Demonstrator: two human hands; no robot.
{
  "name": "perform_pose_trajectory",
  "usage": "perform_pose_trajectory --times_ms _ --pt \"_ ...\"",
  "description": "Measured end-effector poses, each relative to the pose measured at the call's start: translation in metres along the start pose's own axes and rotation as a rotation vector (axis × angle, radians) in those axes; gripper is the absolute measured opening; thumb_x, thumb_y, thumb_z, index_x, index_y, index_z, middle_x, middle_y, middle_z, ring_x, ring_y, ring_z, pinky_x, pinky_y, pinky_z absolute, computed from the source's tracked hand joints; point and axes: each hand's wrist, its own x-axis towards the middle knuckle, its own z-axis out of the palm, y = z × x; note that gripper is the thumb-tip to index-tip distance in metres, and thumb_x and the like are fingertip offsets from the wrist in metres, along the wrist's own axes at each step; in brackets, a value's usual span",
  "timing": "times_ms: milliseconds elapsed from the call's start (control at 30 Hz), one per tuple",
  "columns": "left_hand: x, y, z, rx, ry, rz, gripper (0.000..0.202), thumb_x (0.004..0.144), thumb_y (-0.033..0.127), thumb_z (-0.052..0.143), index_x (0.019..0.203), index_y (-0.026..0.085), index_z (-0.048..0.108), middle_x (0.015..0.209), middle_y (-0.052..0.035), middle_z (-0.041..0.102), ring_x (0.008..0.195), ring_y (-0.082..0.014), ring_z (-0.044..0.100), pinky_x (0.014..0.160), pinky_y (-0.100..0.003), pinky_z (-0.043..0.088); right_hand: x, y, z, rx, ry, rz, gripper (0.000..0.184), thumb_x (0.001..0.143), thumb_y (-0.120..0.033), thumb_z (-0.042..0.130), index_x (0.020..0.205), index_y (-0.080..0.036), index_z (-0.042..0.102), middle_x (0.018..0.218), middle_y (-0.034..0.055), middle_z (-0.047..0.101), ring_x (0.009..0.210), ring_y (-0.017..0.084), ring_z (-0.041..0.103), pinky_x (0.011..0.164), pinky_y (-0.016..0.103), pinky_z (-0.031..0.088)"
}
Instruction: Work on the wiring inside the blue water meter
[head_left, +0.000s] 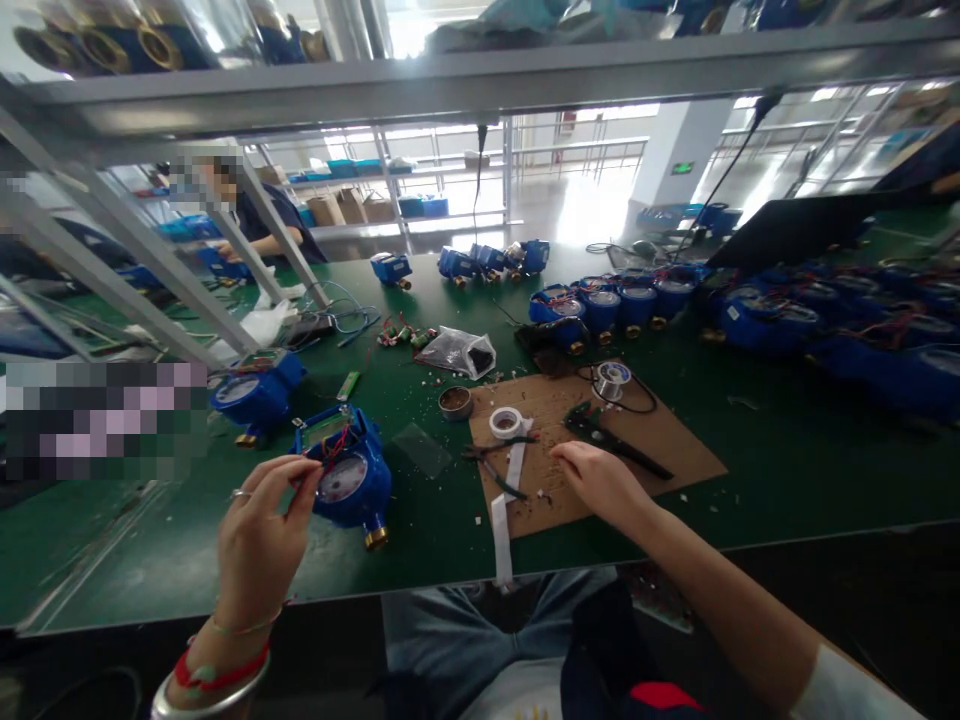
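The left hand [259, 535], nearest the camera, is pinched on thin wires above the blue water meter [343, 478] on the desk [787, 470], best kept steady, while the right hand [600, 480] is rested loosely curled on the cardboard sheet [675, 450].

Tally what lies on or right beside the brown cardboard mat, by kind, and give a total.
Roll of white tape: 1
Spool of solder wire: 1
Small round tin: 1
Black-handled tools: 2
Clear plastic bag: 1
Total: 6
The cardboard mat itself is not counted.
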Motion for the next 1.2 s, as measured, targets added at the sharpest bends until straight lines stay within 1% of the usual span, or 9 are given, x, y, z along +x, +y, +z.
perform_pose_trajectory --times_ms 200,300,400,467,700,800,967,1067,1200 --pt "-0.003 0.004 0.006 0.005 0.036 -0.033 0.022 0.088 0.036 0.054 0.098 0.017 0.061 0.101 -0.0027 0.061 0.094 -0.0162 0.058 0.087 -0.030 0.044 0.005 -0.017 0.014 0.018 -0.017 -0.034 0.023 0.092 -0.021 0.041 0.102 -0.018 0.061 0.103 0.0022 0.060 0.098 0.014 0.056 0.089 0.024 0.039" --pt "-0.005 0.004 0.007 0.007 0.060 -0.011 0.018 0.087 0.032 0.056 0.097 0.018 0.061 0.101 -0.0019 0.061 0.093 -0.0153 0.058 0.087 -0.029 0.045 0.007 -0.017 0.015 0.017 -0.021 -0.041 0.023 0.092 -0.023 0.041 0.102 -0.019 0.061 0.104 0.0018 0.060 0.097 0.014 0.056 0.087 0.024 0.040" --pt "-0.007 0.002 0.007 -0.003 0.061 -0.013 0.014 0.087 0.030 0.057 0.095 0.019 0.061 0.101 -0.0012 0.061 0.092 -0.0150 0.058 0.088 -0.030 0.045 0.008 -0.014 0.013 0.010 -0.014 -0.035 0.023 0.092 -0.023 0.041 0.101 -0.019 0.061 0.104 0.0017 0.060 0.097 0.014 0.056 0.087 0.024 0.040" --pt "-0.008 0.002 0.007 -0.021 0.061 -0.018 0.014 0.086 0.030 0.058 0.095 0.019 0.061 0.102 -0.0015 0.061 0.093 -0.0154 0.058 0.088 -0.031 0.045 0.008 -0.011 0.010 0.005 -0.002 -0.027 0.023 0.092 -0.023 0.041 0.101 -0.018 0.061 0.104 0.0017 0.060 0.097 0.014 0.056 0.087 0.024 0.040" --pt "-0.008 0.005 0.009 -0.023 0.118 -0.017 0.015 0.086 0.029 0.058 0.094 0.017 0.061 0.101 -0.0034 0.061 0.091 -0.0168 0.059 0.086 -0.033 0.046 0.008 0.000 -0.003 -0.010 0.032 0.000 0.023 0.093 -0.022 0.040 0.102 -0.018 0.060 0.103 0.0000 0.061 0.097 0.012 0.056 0.089 0.024 0.040" --pt "-0.008 0.006 0.009 -0.037 0.139 -0.017 0.015 0.085 0.026 0.059 0.096 0.016 0.060 0.102 -0.0047 0.061 0.093 -0.0171 0.058 0.088 -0.034 0.046 0.006 0.007 -0.009 -0.027 0.051 0.014 0.023 0.093 -0.023 0.040 0.103 -0.018 0.060 0.104 -0.0002 0.061 0.097 0.013 0.056 0.090 0.026 0.040" --pt "-0.010 0.006 0.009 -0.052 0.163 -0.044 0.019 0.083 0.024 0.061 0.100 0.015 0.059 0.108 -0.0068 0.059 0.099 -0.0190 0.057 0.092 -0.038 0.045 0.004 0.017 -0.017 -0.034 0.056 0.039 0.025 0.092 -0.023 0.040 0.104 -0.018 0.061 0.106 0.0001 0.061 0.097 0.014 0.056 0.092 0.027 0.040" --pt "-0.016 0.003 0.010 -0.057 0.185 -0.073 0.024 0.081 0.023 0.061 0.105 0.017 0.057 0.112 -0.0074 0.057 0.104 -0.0211 0.055 0.096 -0.041 0.044 0.000 0.020 -0.024 -0.035 0.072 0.059 0.024 0.092 -0.023 0.040 0.103 -0.019 0.062 0.105 -0.0008 0.061 0.096 0.013 0.056 0.091 0.027 0.041" --pt "-0.032 -0.003 0.012 -0.055 0.185 -0.125 0.033 0.081 0.024 0.059 0.113 0.023 0.053 0.119 -0.0073 0.054 0.113 -0.0236 0.050 0.103 -0.043 0.040 -0.007 0.028 -0.036 -0.045 0.092 0.094 0.025 0.092 -0.025 0.041 0.104 -0.020 0.062 0.106 -0.0013 0.061 0.096 0.014 0.056 0.091 0.028 0.041"
